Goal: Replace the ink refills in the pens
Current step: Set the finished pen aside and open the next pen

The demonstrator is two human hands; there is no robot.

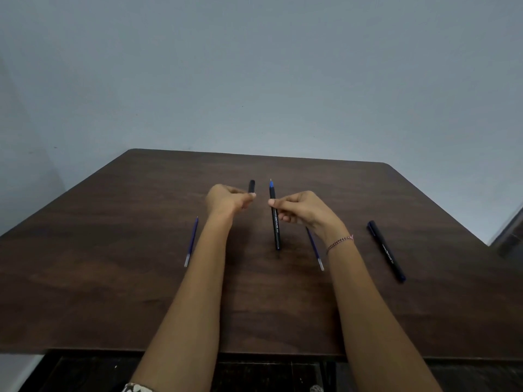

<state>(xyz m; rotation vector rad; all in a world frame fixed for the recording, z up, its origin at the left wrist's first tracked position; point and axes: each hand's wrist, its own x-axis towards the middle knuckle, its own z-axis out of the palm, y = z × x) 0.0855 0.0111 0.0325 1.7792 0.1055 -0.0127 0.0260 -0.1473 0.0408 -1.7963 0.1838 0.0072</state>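
My right hand (301, 212) grips a black pen (275, 224) with a blue tip, held nearly upright above the table, its cap off. My left hand (227, 200) is closed on the black pen cap (252, 186), a short way left of the pen's tip. One blue ink refill (191, 242) lies on the table left of my left forearm. A second blue refill (315, 250) lies partly hidden under my right wrist. A second black pen (386, 250), capped, lies on the table at the right.
The dark wooden table (113, 292) stands against a pale grey-blue wall (254, 80). Its front edge runs along the bottom of the view, with dark floor below. A dark object (509, 239) shows at the far right edge.
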